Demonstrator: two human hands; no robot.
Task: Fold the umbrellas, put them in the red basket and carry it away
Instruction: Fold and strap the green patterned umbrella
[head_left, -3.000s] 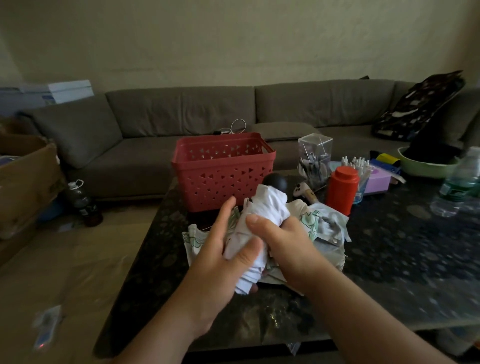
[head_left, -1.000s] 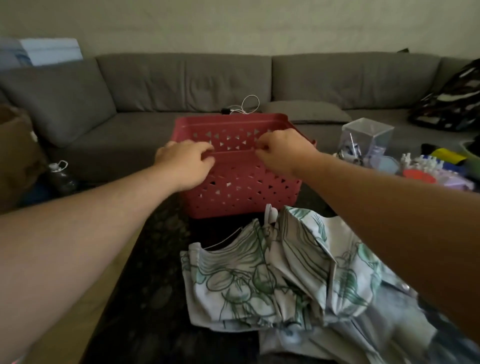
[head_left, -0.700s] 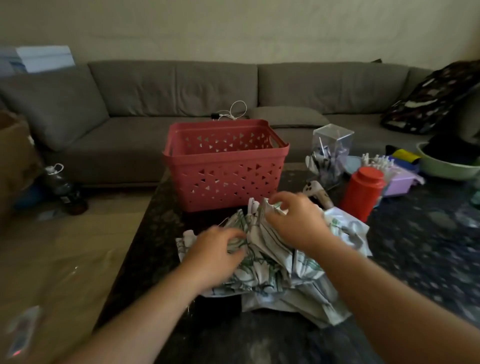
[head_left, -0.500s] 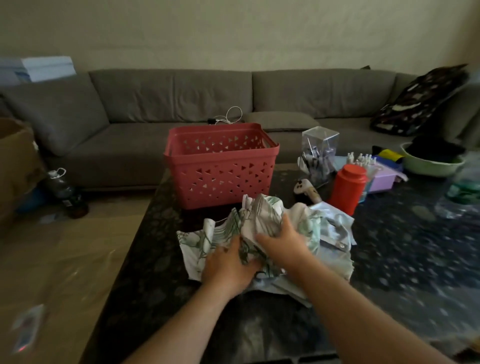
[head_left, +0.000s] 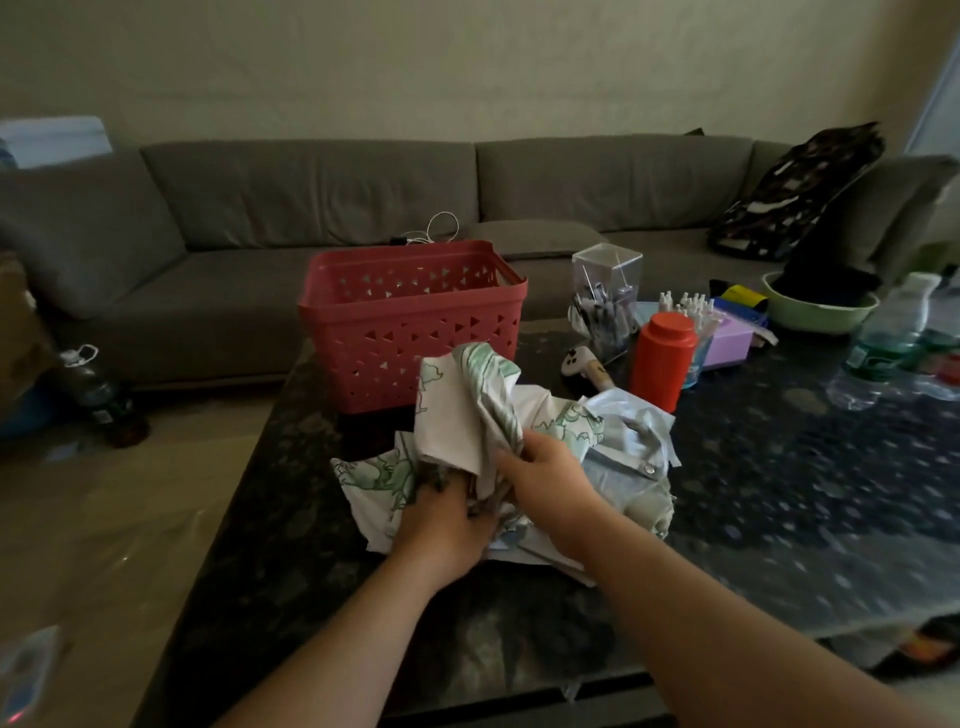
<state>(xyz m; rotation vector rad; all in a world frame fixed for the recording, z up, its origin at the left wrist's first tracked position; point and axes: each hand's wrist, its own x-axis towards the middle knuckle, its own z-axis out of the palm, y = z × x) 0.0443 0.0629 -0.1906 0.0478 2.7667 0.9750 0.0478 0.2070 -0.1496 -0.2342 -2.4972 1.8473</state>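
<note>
A white umbrella with green leaf print (head_left: 467, 410) lies crumpled on the dark table (head_left: 779, 493), just in front of the red basket (head_left: 410, 322). My left hand (head_left: 441, 519) grips the lower bunch of its fabric, fingers buried in the folds. Beside it, my right hand (head_left: 545, 478) holds the cloth and lifts a fold upward. A pale blue-grey piece with a snap button (head_left: 628, 457) lies under the right side. The basket's inside is mostly hidden by its wall.
A red canister (head_left: 662, 358), a clear pen holder (head_left: 605, 296), a purple box (head_left: 730, 343), a green bowl (head_left: 815, 312) and water bottles (head_left: 888, 338) crowd the table's right. A grey sofa (head_left: 311, 208) stands behind. A bottle (head_left: 98, 395) stands on the floor at left.
Both hands came back from the basket to the leaf-print umbrella and gathered its fabric; a fold now stands higher than half a second ago.
</note>
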